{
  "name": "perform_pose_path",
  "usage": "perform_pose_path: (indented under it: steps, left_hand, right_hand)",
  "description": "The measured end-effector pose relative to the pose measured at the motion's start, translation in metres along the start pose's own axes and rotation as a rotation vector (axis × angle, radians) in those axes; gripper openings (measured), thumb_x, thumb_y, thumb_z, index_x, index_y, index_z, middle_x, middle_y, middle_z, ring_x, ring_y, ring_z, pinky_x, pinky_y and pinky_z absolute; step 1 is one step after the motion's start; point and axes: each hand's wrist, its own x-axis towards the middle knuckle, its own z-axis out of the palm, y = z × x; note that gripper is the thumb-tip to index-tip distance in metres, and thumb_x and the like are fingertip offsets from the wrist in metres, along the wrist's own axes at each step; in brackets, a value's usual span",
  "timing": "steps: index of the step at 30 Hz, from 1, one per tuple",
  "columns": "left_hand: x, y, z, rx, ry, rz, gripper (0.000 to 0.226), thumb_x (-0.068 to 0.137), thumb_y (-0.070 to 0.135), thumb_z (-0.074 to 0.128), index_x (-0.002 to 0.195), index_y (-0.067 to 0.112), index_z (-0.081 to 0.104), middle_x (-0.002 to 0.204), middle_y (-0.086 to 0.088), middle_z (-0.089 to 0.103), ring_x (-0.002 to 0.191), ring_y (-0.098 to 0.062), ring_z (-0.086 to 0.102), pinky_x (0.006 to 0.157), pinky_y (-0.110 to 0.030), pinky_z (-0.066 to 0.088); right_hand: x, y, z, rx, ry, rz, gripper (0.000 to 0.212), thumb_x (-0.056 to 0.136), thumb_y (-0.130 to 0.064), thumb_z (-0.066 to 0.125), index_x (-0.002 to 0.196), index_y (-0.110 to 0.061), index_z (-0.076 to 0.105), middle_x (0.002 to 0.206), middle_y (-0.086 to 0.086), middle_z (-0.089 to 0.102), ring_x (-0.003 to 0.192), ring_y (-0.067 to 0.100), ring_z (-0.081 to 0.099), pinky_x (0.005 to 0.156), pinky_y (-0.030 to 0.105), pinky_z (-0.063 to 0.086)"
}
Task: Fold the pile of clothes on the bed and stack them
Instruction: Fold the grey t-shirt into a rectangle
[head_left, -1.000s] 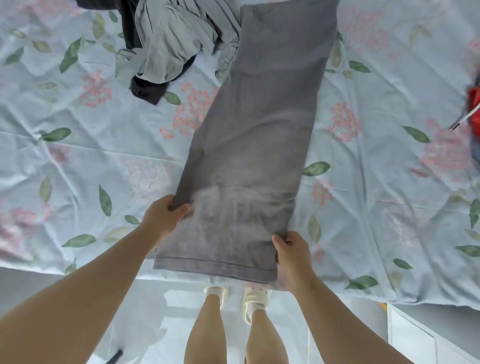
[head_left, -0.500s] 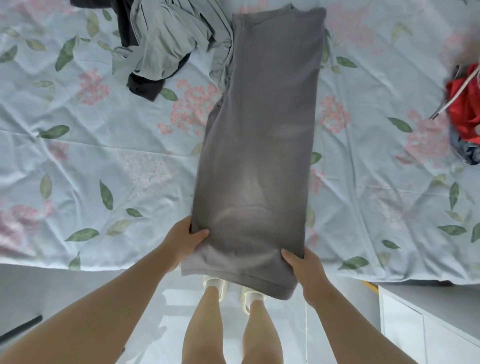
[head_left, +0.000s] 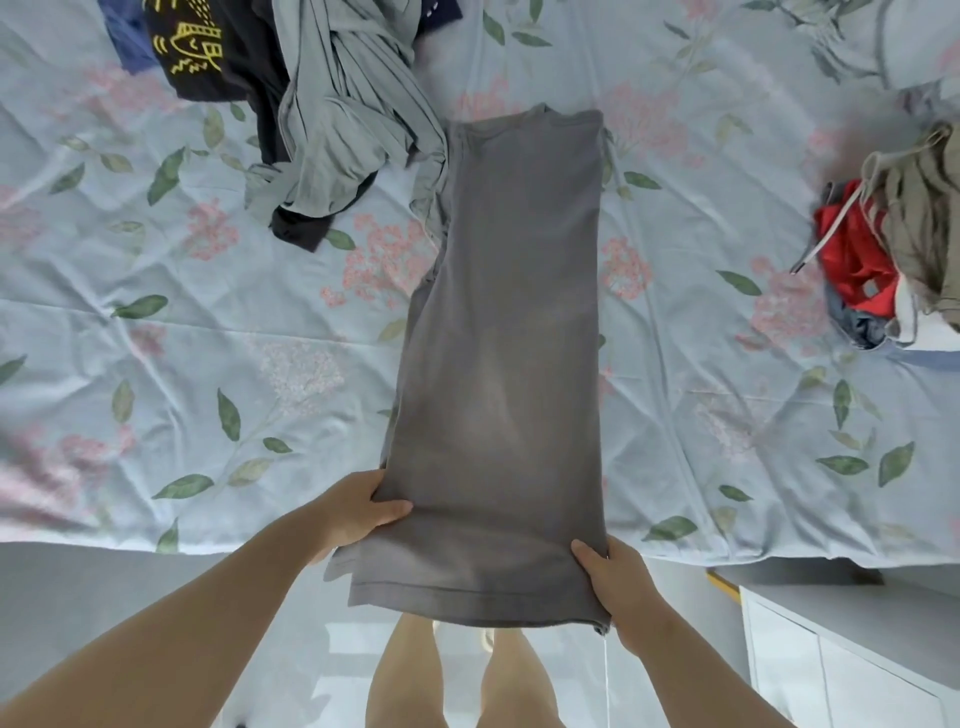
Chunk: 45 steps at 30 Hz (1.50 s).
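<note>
In the head view, the grey T-shirt (head_left: 498, 364), already narrowed to a long strip, lay on the bed (head_left: 208, 338), its hem overhanging the edge. The left hand (head_left: 358, 512) and right hand (head_left: 613, 582) each pinched a hem-end side (unfolded pile (head_left: 337, 119) beyond). Likely next: carrying the hem up to the collar

My left forearm (head_left: 182, 623) reaches up and in from the lower left, and my right forearm (head_left: 701, 670) from the lower right, both bare. My left hand (head_left: 363, 512) pinches the left edge of the grey garment (head_left: 498, 364), thumb lying flat on top and pointing right, fingers tucked beneath. My right hand (head_left: 618, 587) grips the near right corner, thumb on top, fingers curled under. My bare legs (head_left: 405, 675) stand side by side below.
</note>
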Motion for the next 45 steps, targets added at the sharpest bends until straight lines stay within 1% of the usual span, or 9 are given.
perform_pose_path:
  steps: [3,7,15,19,21,23,29,39,45]
  left_hand:
    - [-0.002,0.005,0.004,-0.136,0.078,-0.057,0.017,0.092,0.017,0.059,0.108,0.019,0.062,0.103,-0.001,0.069,0.095,-0.018,0.065,0.077,-0.026,0.051]
    - [0.001,0.028,0.002,-0.343,0.195,-0.095,0.024,0.092,0.016,0.06,0.116,0.013,0.057,0.102,-0.01,0.066,0.086,-0.024,0.067,0.064,-0.03,0.054]
    - [0.019,0.125,-0.045,-0.543,0.165,0.025,0.057,0.094,0.009,0.055,0.145,0.02,0.031,0.097,-0.004,0.059,0.076,-0.018,0.064,0.046,-0.022,0.052]
    - [0.041,0.188,-0.075,-0.927,0.21,0.174,0.043,0.098,0.021,0.05,0.139,0.014,0.038,0.099,-0.008,0.059,0.082,-0.018,0.061,0.057,-0.03,0.055]
    - [0.057,0.206,-0.087,-1.097,0.181,0.249,0.044,0.098,0.041,0.044,0.138,0.023,0.039,0.12,-0.008,0.057,0.104,-0.023,0.059,0.081,-0.045,0.053]
    - [0.075,0.21,-0.09,-0.875,0.197,0.247,0.054,0.097,0.051,0.038,0.147,0.037,0.022,0.139,0.002,0.044,0.126,-0.024,0.044,0.101,-0.047,0.039]
    - [0.131,0.166,-0.075,-0.252,0.4,0.075,0.076,0.09,0.032,0.062,0.149,0.02,0.016,0.149,-0.007,0.032,0.13,-0.026,0.04,0.092,-0.032,0.034]
    - [0.158,0.132,-0.047,0.034,0.561,-0.063,0.064,0.076,0.028,0.074,0.128,0.015,0.038,0.12,-0.009,0.042,0.102,-0.031,0.048,0.089,-0.044,0.046]
    - [0.133,0.097,-0.027,0.086,0.25,-0.105,0.063,0.078,0.018,0.072,0.133,0.016,0.042,0.119,-0.004,0.057,0.101,-0.026,0.053,0.079,-0.033,0.043]
  right_hand:
    - [0.001,-0.014,-0.006,0.108,-0.069,0.045,0.01,0.092,-0.012,0.056,0.097,-0.009,0.065,0.095,0.008,0.071,0.09,0.026,0.065,0.077,0.035,0.053]
    - [0.003,-0.044,-0.018,0.36,-0.13,0.085,0.011,0.089,-0.014,0.058,0.09,-0.006,0.065,0.068,0.004,0.068,0.06,0.017,0.064,0.048,0.025,0.044]
    - [0.017,-0.143,-0.031,0.82,-0.157,0.134,0.02,0.091,-0.007,0.051,0.072,-0.008,0.054,0.045,0.003,0.058,0.036,0.01,0.055,0.035,0.015,0.041]
    - [0.035,-0.201,-0.027,0.777,-0.181,-0.161,0.01,0.097,-0.024,0.05,0.101,-0.022,0.06,0.086,-0.008,0.068,0.072,0.01,0.067,0.055,0.025,0.054]
    - [0.05,-0.215,-0.022,0.661,-0.193,-0.29,0.036,0.097,-0.035,0.049,0.133,-0.037,0.042,0.12,-0.012,0.054,0.102,0.017,0.061,0.077,0.032,0.052]
    - [0.066,-0.22,-0.015,0.47,-0.08,-0.322,0.057,0.095,-0.037,0.053,0.144,-0.041,0.025,0.14,-0.008,0.039,0.119,0.019,0.048,0.09,0.033,0.041]
    - [0.11,-0.207,0.002,0.143,0.374,-0.301,0.067,0.084,-0.03,0.068,0.141,-0.026,0.033,0.139,0.002,0.041,0.122,0.022,0.046,0.102,0.044,0.041]
    - [0.138,-0.186,0.001,-0.056,0.182,-0.232,0.019,0.09,-0.026,0.06,0.099,-0.01,0.057,0.093,0.003,0.063,0.083,0.021,0.059,0.065,0.028,0.044]
    - [0.122,-0.144,-0.015,-0.257,0.047,-0.014,0.025,0.092,-0.024,0.058,0.102,-0.001,0.06,0.098,0.014,0.065,0.085,0.026,0.06,0.068,0.032,0.046]
